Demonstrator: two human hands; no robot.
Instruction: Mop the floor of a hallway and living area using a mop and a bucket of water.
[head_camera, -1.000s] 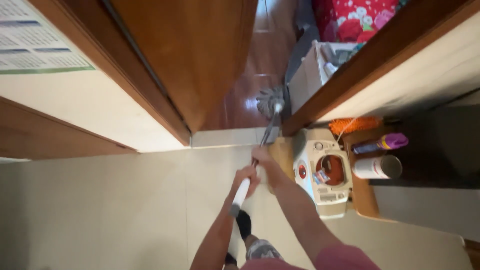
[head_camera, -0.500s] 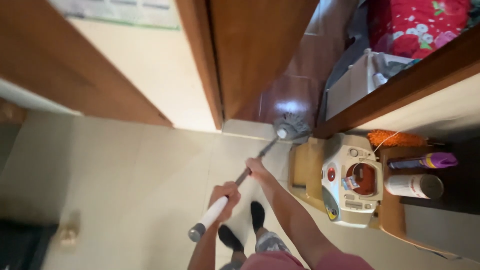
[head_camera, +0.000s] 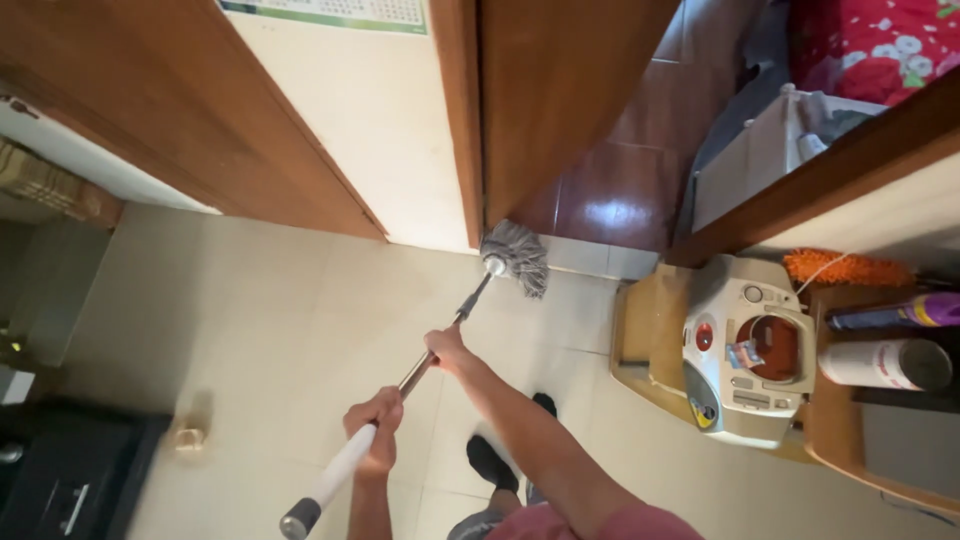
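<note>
Best done with both hands wrapped firmly round the mop handle (head_camera: 400, 385), left hand (head_camera: 374, 413) low, right hand (head_camera: 447, 349) higher, keeping the grey mop head (head_camera: 517, 256) flat on the pale tiled floor (head_camera: 270, 330) by the wooden door (head_camera: 560, 90), clear of the cream appliance (head_camera: 745, 350).

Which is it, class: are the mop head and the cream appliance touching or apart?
Apart. The head view shows bare tile between the mop head and the appliance, which sits on a wooden stand by the doorway.
</note>
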